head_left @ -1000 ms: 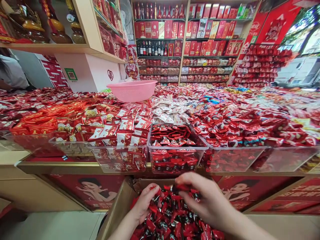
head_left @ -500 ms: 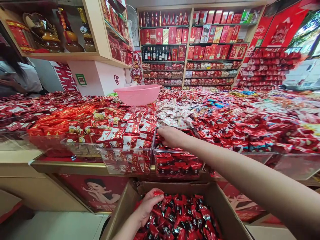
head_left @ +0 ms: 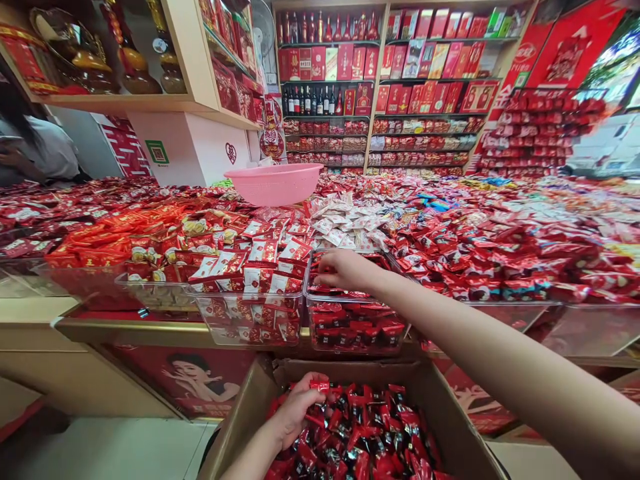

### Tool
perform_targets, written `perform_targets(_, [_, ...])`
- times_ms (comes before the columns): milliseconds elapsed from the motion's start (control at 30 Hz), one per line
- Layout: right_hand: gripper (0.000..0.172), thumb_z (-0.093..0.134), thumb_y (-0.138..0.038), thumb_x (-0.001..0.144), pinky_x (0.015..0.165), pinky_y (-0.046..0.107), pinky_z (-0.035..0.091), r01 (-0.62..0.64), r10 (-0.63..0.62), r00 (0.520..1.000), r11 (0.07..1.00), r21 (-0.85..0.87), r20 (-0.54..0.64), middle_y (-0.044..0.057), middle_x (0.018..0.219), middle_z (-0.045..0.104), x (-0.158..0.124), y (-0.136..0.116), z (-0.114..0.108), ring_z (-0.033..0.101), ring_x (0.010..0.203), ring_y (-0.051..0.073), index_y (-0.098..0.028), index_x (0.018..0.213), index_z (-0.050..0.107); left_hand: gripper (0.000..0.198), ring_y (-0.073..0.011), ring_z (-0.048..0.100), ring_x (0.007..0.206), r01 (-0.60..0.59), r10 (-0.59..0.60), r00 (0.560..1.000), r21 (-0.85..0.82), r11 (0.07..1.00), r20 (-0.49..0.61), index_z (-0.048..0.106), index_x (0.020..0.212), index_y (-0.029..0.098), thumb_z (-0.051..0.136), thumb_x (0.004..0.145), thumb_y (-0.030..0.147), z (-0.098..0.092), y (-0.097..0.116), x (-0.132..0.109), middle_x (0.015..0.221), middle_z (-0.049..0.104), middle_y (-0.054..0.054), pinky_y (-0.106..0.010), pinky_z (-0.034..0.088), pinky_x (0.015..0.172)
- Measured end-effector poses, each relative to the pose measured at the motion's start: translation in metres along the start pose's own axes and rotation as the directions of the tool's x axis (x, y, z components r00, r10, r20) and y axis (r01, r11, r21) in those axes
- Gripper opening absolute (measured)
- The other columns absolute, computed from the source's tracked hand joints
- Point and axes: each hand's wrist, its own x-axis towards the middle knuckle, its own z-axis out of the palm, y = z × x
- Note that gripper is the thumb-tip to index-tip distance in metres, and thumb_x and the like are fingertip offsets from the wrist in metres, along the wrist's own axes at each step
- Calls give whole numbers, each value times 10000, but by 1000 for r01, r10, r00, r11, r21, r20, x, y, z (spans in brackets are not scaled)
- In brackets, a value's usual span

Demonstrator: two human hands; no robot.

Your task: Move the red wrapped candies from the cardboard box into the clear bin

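Red packets (head_left: 370, 430) | left hand (head_left: 296, 408): holds 1 | right hand (head_left: 347, 270): at bin (head_left: 355, 300)

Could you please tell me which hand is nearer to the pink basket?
Right. The right hand is at the clear bin, in front and to the right of the basket; the left hand is down in the box, farther away.

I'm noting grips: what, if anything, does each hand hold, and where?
Left hand: a red packet, between thumb and fingers, gripped part hidden. Right hand: cannot tell.
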Motion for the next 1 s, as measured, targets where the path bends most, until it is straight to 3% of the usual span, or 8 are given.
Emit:
perform_targets(100, [222, 438, -315, 775, 597, 222, 342, -6, 39, 953, 994, 111, -300, 20, 665, 533, -21, -25, -21, 453, 630, 97, -138, 724, 562, 234, -169, 589, 738, -52, 53, 999, -108, 993, 4, 435, 844, 195, 540, 647, 126, 1, 3, -1, 818, 619, -28, -271, 424, 614])
perform_targets(167, [198, 424, -294, 783, 603, 216, 343, 38, 39, 938, 976, 215, -344, 12, 662, 514, -50, -50, -21, 444, 632, 91, -146, 714, 535, 203, -168, 580, 799, -101, 107, 994, -148, 984, 34, 448, 822, 187, 570, 666, 143, 2, 4, -2, 869, 610, -35, -297, 414, 713])
perform_targets(233, [169, 442, -277, 765, 575, 205, 347, 54, 5, 983, 945, 323, -181, 0, 630, 499, -88, -73, 0, 444, 613, 90, -160, 670, 520, 186, -144, 571, 803, -153, 164, 985, -159, 975, 61, 472, 821, 181, 585, 677, 149, 4, 5, -3, 864, 607, -26, -277, 395, 752])
perform_targets(300, [120, 439, -242, 757, 569, 215, 358, -127, 129, 992, 920, 370, 19, 15, 669, 515, -125, -86, 40, 464, 633, 107, -168, 720, 527, 188, -130, 561, 800, -187, 201, 976, -151, 971, 83, 497, 820, 177, 601, 669, 138, 6, 4, -4, 834, 608, -16, -253, 389, 750])
perform_targets(400, [242, 550, -254, 667, 588, 246, 385, -512, 482, 854, 707, 489, 197, 39, 791, 536, -165, -84, 109, 497, 671, 136, -173, 888, 493, 189, -133, 552, 800, -156, 168, 980, -116, 981, 109, 530, 813, 174, 625, 651, 155, 11, 0, -3, 819, 607, -11, -246, 393, 728])
perform_targets(500, [247, 586, -225, 611, 490, 212, 364, -588, 498, 789, 441, 677, 361, -32, 628, 502, -178, -73, 153, 469, 533, 105, -193, 829, 476, 232, -126, 552, 754, -150, 154, 986, -65, 986, 58, 552, 818, 174, 659, 612, 172, 15, -5, 0, 790, 612, -2, -238, 400, 694])
perform_targets(767, [200, 616, -205, 572, 513, 203, 345, -538, 572, 714, 80, 839, 403, -59, 563, 429, -179, -60, 162, 407, 514, 70, -168, 665, 443, 316, -120, 555, 665, -190, 190, 980, 18, 982, -52, 524, 880, 157, 669, 600, 188, 16, 0, 6, 748, 621, -21, -245, 424, 632])
perform_targets(1000, [302, 640, -322, 575, 533, 210, 362, -505, 548, 707, -52, 862, 447, -35, 625, 498, -185, -56, 171, 451, 540, 69, -144, 776, 501, 229, -123, 558, 652, -141, 133, 988, -94, 986, -83, 543, 800, 137, 663, 612, 188, 18, 1, 7, 725, 623, -22, -272, 427, 657])
